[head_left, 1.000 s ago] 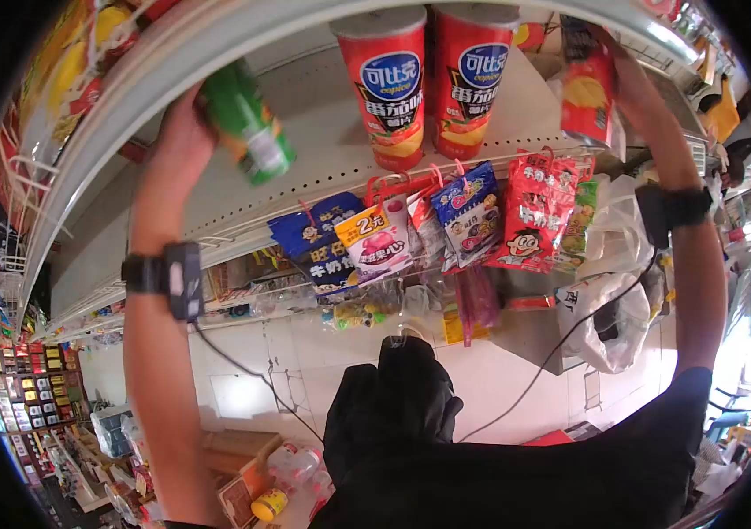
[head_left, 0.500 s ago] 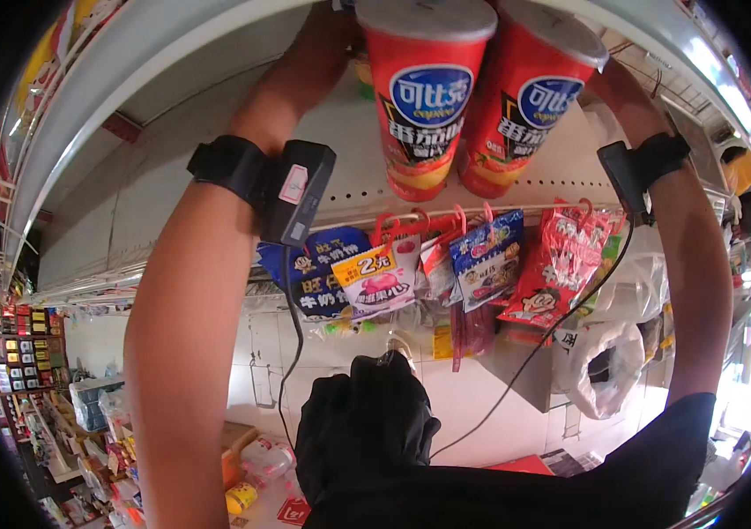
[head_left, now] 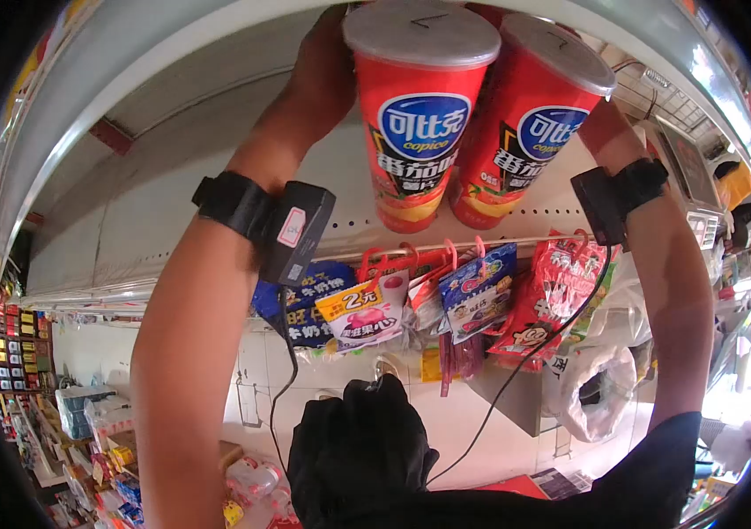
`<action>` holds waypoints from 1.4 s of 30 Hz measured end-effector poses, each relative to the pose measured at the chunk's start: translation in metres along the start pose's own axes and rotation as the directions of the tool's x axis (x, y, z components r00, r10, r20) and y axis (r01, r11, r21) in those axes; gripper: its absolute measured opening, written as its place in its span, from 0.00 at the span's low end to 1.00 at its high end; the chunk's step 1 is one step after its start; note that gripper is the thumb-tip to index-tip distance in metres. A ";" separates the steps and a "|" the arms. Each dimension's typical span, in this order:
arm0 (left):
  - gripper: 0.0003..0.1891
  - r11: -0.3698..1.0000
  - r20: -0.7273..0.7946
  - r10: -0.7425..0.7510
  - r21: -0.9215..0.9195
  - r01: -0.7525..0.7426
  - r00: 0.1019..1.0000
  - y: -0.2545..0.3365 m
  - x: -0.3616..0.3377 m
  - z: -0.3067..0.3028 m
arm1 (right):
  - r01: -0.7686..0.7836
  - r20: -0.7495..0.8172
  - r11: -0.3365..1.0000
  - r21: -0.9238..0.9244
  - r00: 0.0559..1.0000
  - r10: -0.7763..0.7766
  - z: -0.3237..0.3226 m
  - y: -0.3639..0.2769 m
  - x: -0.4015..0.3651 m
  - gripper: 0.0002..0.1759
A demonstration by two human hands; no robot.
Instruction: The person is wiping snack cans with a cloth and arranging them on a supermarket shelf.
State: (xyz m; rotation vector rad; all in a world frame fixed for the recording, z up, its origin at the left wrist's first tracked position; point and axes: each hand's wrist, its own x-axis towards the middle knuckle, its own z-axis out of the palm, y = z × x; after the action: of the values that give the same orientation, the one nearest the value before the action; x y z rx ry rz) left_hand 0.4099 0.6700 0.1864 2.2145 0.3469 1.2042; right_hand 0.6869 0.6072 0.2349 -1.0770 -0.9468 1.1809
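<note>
Both my arms reach up to a high white shelf (head_left: 129,79). My left hand (head_left: 327,70) is behind and to the left of a red chip can (head_left: 420,132); its fingers are hidden, so what it holds does not show. My right hand (head_left: 603,123) goes up behind a second red chip can (head_left: 530,132), and only its heel and wrist are visible. The two cans stand side by side at the shelf's front edge. Each wrist carries a black strapped device, on the left wrist (head_left: 296,229) and on the right wrist (head_left: 600,203).
Snack packets (head_left: 472,291) hang on red hooks from a rail under the shelf, among them a red packet (head_left: 543,300) and a blue one (head_left: 305,300). A white plastic bag (head_left: 596,388) hangs lower right. More stocked shelves (head_left: 14,353) are at far left.
My left hand carried a green can up to the shelf; the can is now out of sight. My right hand, which held a red and yellow can, moved behind the right chip can. The camera moved closer.
</note>
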 end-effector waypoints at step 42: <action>0.34 0.343 -0.103 -0.615 -0.928 0.148 0.782 0.087 -0.020 0.067 | -0.074 -0.094 0.898 0.433 0.987 0.127 0.046 0.023 -0.084 0.26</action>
State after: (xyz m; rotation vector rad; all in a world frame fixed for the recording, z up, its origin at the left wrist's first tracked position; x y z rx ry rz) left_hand 0.4500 0.5669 0.1980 0.8096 0.2955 1.1828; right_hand 0.6252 0.5322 0.2222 -0.8339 -0.5052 1.3181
